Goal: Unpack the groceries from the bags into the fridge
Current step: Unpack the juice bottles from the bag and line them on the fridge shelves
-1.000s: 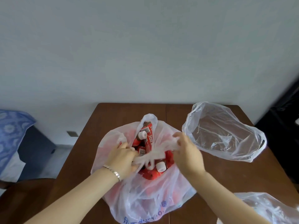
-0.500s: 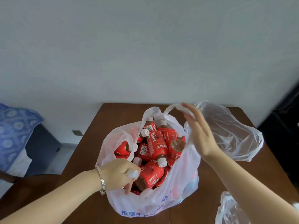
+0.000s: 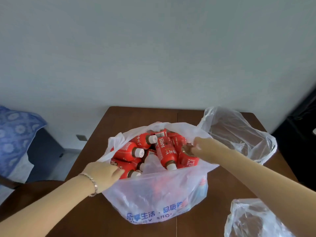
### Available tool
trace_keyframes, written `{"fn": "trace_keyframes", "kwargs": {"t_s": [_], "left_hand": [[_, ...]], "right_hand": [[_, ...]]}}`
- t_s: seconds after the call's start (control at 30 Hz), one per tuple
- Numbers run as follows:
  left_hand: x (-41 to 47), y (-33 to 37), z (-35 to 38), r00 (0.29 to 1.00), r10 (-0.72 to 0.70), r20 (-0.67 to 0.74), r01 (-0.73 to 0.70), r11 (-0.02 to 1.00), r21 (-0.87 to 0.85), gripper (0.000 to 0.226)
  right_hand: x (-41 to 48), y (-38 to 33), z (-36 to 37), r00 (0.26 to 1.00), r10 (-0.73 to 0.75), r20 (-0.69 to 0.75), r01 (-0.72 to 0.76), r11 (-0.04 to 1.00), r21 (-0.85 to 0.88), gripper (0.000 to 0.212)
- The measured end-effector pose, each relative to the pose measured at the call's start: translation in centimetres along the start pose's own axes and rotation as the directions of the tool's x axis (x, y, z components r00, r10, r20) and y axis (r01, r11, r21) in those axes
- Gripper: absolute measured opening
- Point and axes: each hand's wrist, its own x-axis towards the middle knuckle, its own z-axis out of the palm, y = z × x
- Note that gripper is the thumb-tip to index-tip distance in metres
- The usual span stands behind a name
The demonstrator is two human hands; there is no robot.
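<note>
Right hand (image 3: 200,147) dropped from the raised handle into the open shopping bag (image 3: 153,194), onto the red juice bottles (image 3: 165,151); blurred, grip unclear. Left hand (image 3: 102,173) curls at the near rim, hold unclear. Bottles all in the bag on the table (image 3: 136,117); unloading likely starts now.

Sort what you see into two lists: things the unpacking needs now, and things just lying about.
In the job: shopping bag, red juice bottles, left hand, right hand.
Lying about: far clear bag, near clear bag, blue bedding, wall socket.

A white plastic bag (image 3: 153,194) stood open at frame centre, packed with jumbled red juice bottles (image 3: 166,151), white-capped.
</note>
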Motion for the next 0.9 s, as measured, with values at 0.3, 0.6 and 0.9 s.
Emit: {"fn": "trace_keyframes", "kwargs": {"t_s": [0.3, 0.6, 0.9], "left_hand": [[-0.5, 5.5, 2.1, 0.976, 0.073, -0.207, -0.103, 0.985, -0.137, 0.075], [7.5, 10.5, 2.0, 0.929, -0.237, 0.284, 0.336, 0.860, -0.385, 0.062], [6.7, 7.9, 2.7, 0.882, -0.236, 0.407, 0.467, 0.554, -0.689, 0.093]], "right_hand": [[-2.1, 3.3, 7.8, 0.971, -0.078, -0.225, -0.027, 0.903, -0.429, 0.111], [-2.1, -2.7, 9.5, 0.981, -0.108, -0.163, 0.126, 0.987, 0.104, 0.041], [0.2, -4.8, 12.8, 0.987, 0.073, -0.141, -0.022, 0.942, 0.335, 0.035]]}}
